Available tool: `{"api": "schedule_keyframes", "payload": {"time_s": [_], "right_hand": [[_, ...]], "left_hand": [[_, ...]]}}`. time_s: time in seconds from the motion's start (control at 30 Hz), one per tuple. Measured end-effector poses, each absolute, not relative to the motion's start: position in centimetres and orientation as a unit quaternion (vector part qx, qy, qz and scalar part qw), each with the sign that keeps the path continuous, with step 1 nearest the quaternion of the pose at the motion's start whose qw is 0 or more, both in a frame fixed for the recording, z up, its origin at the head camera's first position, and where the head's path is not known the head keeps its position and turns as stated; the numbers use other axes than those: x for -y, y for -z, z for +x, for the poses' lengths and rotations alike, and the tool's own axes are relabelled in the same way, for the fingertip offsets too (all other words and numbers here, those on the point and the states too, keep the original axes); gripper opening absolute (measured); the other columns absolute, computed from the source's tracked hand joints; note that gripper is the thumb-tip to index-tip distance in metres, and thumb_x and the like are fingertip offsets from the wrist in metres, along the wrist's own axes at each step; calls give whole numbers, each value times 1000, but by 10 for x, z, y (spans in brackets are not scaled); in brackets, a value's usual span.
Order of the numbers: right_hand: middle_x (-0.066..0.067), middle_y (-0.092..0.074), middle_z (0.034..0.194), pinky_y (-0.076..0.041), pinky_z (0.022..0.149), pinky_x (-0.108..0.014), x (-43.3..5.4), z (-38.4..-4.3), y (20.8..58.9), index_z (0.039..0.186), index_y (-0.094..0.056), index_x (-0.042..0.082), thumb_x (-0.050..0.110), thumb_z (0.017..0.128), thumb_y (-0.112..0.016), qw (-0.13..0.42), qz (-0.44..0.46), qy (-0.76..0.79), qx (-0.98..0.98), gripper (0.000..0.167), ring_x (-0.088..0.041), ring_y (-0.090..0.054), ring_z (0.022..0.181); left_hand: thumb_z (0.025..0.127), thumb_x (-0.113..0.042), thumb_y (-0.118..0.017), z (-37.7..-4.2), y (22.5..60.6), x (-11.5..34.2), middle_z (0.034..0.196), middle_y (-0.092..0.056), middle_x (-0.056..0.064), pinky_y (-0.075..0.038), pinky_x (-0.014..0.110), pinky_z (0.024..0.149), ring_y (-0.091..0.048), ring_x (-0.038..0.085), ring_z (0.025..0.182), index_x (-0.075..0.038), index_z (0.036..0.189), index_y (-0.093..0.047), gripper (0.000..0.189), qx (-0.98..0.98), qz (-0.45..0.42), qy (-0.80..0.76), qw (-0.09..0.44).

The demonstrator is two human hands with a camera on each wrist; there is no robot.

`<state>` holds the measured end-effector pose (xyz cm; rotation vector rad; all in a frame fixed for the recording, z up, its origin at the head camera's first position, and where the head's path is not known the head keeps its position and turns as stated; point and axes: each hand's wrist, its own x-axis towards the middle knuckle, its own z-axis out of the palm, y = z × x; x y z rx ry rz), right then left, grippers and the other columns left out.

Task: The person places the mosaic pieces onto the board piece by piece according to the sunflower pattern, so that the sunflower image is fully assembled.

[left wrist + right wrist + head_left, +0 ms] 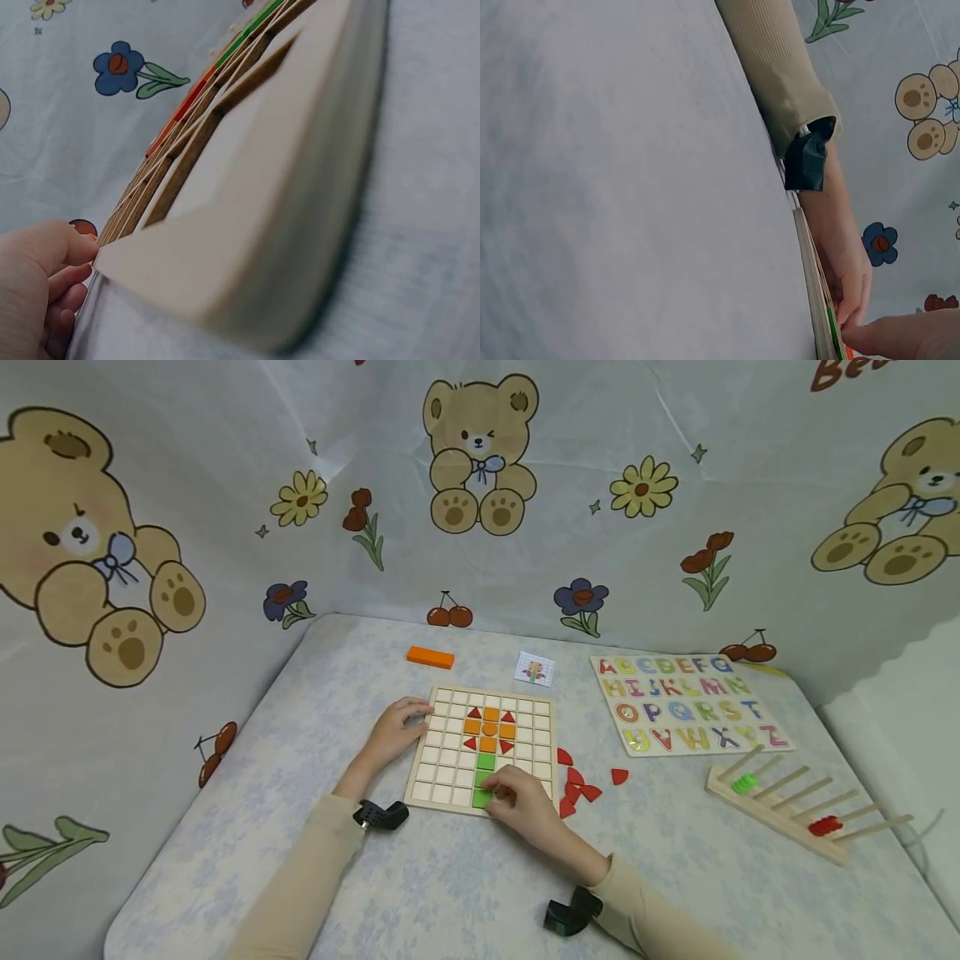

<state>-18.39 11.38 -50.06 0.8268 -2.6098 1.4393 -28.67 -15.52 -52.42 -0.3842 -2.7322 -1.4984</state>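
A square wooden grid board [442, 768] lies on the table. Orange tiles [491, 714], red triangles [507, 717] and a column of green square tiles [486, 762] sit in its cells. My left hand [395, 731] holds the board's left edge; in the left wrist view the thumb and bent fingers [64, 262] meet that edge. My right hand [528, 806] is over the lower part of the board, thumb and index finger pinching at the lower green tiles. The right wrist view shows a fingertip [862, 339] at the board's surface, beside a green tile edge [832, 326].
Several loose red pieces [573, 793] lie right of the board. Behind it are an orange block [431, 657] and a small pattern card [534, 668]. An alphabet board [622, 727] and a wooden peg rack [780, 818] with green and red beads stand at the right.
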Motion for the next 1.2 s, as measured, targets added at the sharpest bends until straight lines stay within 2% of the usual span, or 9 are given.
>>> {"api": "schedule_keyframes", "payload": {"time_s": [0.17,0.27,0.4,0.53,0.77,0.93,1.07,1.2], "right_hand": [[-12,-68,92,-52,68,-25,-137,-200,491,99,-72,-1,-5,83,-71,73,210,-453,863,16,-19,-60,80],[-17,-69,99,-53,73,-33,-157,-214,486,104,-70,-4,-10,81,-68,90,150,-411,895,24,-28,-61,87],[-21,-67,110,-55,83,-43,-180,-229,484,117,-66,-5,-9,82,-67,21,100,-363,926,36,-33,-62,97],[-25,-64,115,-55,89,-50,-191,-236,483,125,-61,-8,-6,85,-67,-33,127,-350,927,40,-37,-62,103],[-22,-68,105,-57,82,-48,-199,-241,487,120,-64,-7,-6,84,-70,1,152,-347,925,37,-36,-65,97],[-22,-69,104,-56,84,-50,-195,-239,484,119,-65,-7,-6,84,-71,34,137,-374,917,36,-35,-65,95],[-21,-69,109,-55,87,-49,-177,-232,479,120,-65,-6,-6,84,-69,16,166,-411,896,36,-33,-64,97],[-18,-70,112,-56,85,-41,-157,-229,480,120,-66,-5,-7,84,-66,-18,220,-414,883,36,-30,-64,98]], "left_hand": [[99,-16,-61,-285,525,155,141,-55,12,-36,54,115,-45,33,138,-6,127,-67,31,868,-119,482,3],[99,-16,-60,-284,525,156,141,-54,12,-37,54,115,-45,34,138,-7,128,-66,31,870,-120,478,4],[99,-17,-60,-283,525,157,142,-54,12,-37,54,115,-45,33,138,-7,129,-66,31,872,-117,475,2],[99,-17,-60,-283,525,158,141,-54,12,-36,54,115,-44,33,138,-7,128,-66,31,870,-113,480,2],[99,-16,-60,-284,525,157,141,-54,11,-36,53,116,-44,32,139,-7,128,-66,31,871,-114,478,4],[99,-17,-61,-284,525,157,142,-54,12,-37,54,115,-44,33,138,-7,128,-66,31,871,-118,477,2],[99,-16,-61,-287,526,156,142,-54,12,-37,54,115,-45,33,138,-7,128,-66,31,873,-125,472,5],[98,-16,-61,-288,527,155,141,-54,12,-37,53,115,-45,33,138,-7,128,-66,31,872,-125,473,5]]}}
